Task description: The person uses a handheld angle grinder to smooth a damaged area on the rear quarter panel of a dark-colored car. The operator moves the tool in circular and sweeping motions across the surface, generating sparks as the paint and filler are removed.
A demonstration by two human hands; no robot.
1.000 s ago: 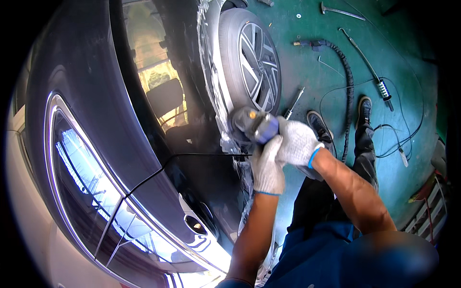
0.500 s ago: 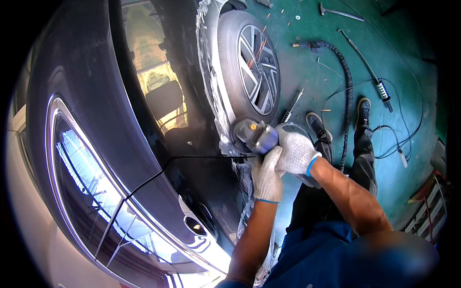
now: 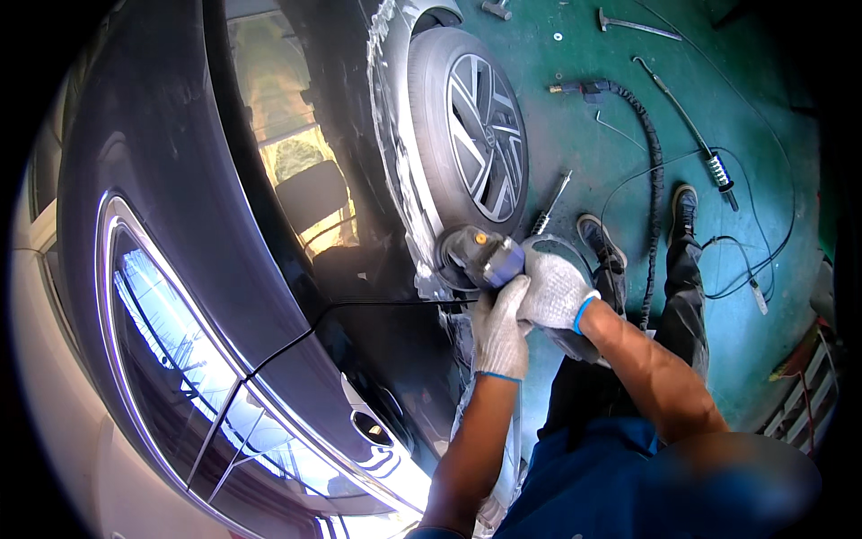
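Left hand and right hand grip a grinder

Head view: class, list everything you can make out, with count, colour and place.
Car: one, dark, left
Wheel: one, black and silver, upper middle
Power tool: one, black and blue, in the hands
Hammer: one, grey, floor, top right
Rods with coils: two, metallic, floor
Bent rod: one, pale, floor
Hose: one, black, floor
Thin cables: several, dark, floor, right
Floor: one, green, right half
Left hand: one, white glove, centre
Right hand: one, white glove, centre
Shoes: two, dark, floor
Top: one, blue, bottom
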